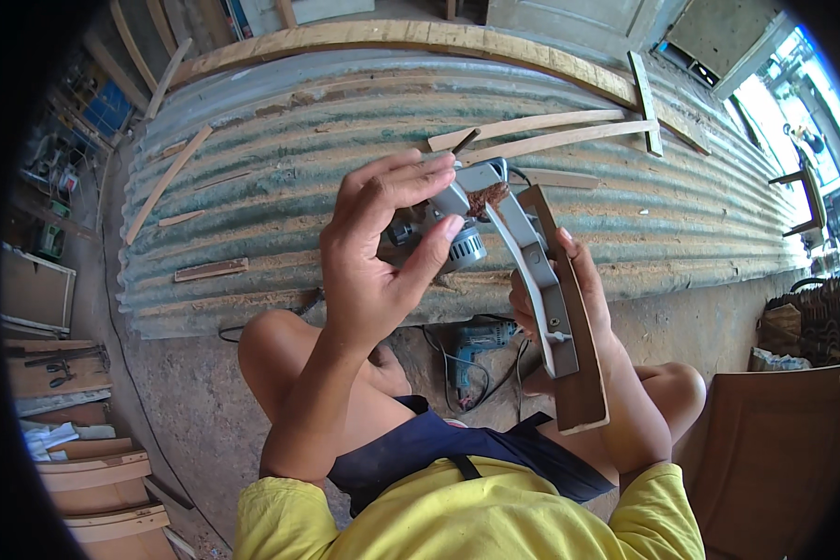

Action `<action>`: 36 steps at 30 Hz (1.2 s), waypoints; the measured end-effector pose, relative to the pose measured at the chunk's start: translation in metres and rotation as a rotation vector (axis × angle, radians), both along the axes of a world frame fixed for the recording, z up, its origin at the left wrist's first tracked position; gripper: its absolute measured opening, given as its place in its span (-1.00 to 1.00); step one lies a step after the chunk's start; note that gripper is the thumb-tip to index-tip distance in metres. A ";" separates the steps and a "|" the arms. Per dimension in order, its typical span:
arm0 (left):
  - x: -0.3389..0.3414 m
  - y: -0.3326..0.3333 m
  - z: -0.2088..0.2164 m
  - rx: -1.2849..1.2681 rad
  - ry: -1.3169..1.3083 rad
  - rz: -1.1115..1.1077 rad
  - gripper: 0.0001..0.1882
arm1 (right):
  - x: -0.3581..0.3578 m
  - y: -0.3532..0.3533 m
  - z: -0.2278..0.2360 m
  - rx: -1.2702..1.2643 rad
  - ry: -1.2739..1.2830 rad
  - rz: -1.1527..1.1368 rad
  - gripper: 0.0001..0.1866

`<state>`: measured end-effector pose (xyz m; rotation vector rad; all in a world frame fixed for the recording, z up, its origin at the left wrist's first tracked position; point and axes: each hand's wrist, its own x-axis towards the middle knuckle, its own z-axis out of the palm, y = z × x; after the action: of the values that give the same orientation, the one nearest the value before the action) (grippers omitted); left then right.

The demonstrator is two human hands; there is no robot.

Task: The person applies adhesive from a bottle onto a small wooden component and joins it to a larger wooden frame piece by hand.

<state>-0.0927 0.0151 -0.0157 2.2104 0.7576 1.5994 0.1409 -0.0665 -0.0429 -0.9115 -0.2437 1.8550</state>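
I hold up a grey power tool [467,245] with a vented motor housing, in front of my chest. Reddish-brown sawdust clings near its top. A long grey metal guide [537,280] runs down from it, with a flat brown board [579,373] fixed along its side. My left hand [373,252] curls over the tool's left side, thumb and fingertips against its body. Around the board and guide, my right hand [583,280] is closed; some of its fingers are hidden behind them. The tool's exact kind cannot be made out.
A sawdust-strewn corrugated sheet [280,187] lies ahead, bearing curved wood strips [541,140] and a long curved beam [401,35]. By my legs rests a teal corded drill [467,359]. Curved wooden pieces [103,471] stack at left; a brown panel [784,457] stands right.
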 end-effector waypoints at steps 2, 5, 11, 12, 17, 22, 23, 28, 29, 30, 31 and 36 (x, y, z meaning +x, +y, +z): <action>0.002 -0.003 -0.001 0.021 0.140 0.075 -0.35 | -0.007 0.001 0.001 -0.096 0.117 -0.025 -0.44; 0.006 -0.008 -0.001 0.044 0.301 0.143 -0.04 | -0.012 -0.003 -0.008 -0.101 0.162 -0.009 -0.43; -0.002 -0.007 -0.009 0.101 0.360 0.017 0.23 | -0.027 -0.006 0.015 -0.151 0.248 -0.032 -0.42; -0.003 -0.009 -0.007 0.086 0.367 -0.008 0.25 | -0.029 -0.007 0.022 -0.147 0.215 -0.040 -0.42; -0.003 -0.015 -0.005 0.112 0.348 0.018 0.29 | -0.034 -0.011 0.026 -0.145 0.285 0.001 -0.45; 0.000 -0.009 -0.023 0.156 0.334 0.164 0.11 | -0.041 -0.016 0.012 -0.081 0.253 0.082 -0.41; -0.001 -0.006 -0.027 0.165 0.334 0.192 0.04 | -0.044 -0.018 0.012 -0.053 0.266 0.108 -0.44; -0.008 0.016 -0.043 0.138 0.218 0.212 -0.35 | -0.057 -0.020 -0.001 0.010 0.460 0.151 -0.48; -0.012 0.023 -0.050 0.148 0.141 0.199 -0.39 | -0.063 -0.018 0.004 -0.022 0.427 0.133 -0.46; -0.016 0.030 -0.057 0.160 0.066 0.180 -0.43 | -0.066 -0.017 0.001 -0.014 0.426 0.164 -0.45; -0.020 0.041 -0.062 0.192 0.019 0.155 -0.53 | -0.066 -0.016 -0.009 0.016 0.418 0.192 -0.39; -0.032 0.064 -0.068 0.354 -0.111 0.117 -0.93 | -0.055 -0.014 -0.057 0.085 0.199 0.131 -0.14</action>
<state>-0.1244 0.0796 -0.0839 2.3209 0.6218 2.0302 0.0859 -0.0807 -0.0996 -0.6605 -0.2627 2.0250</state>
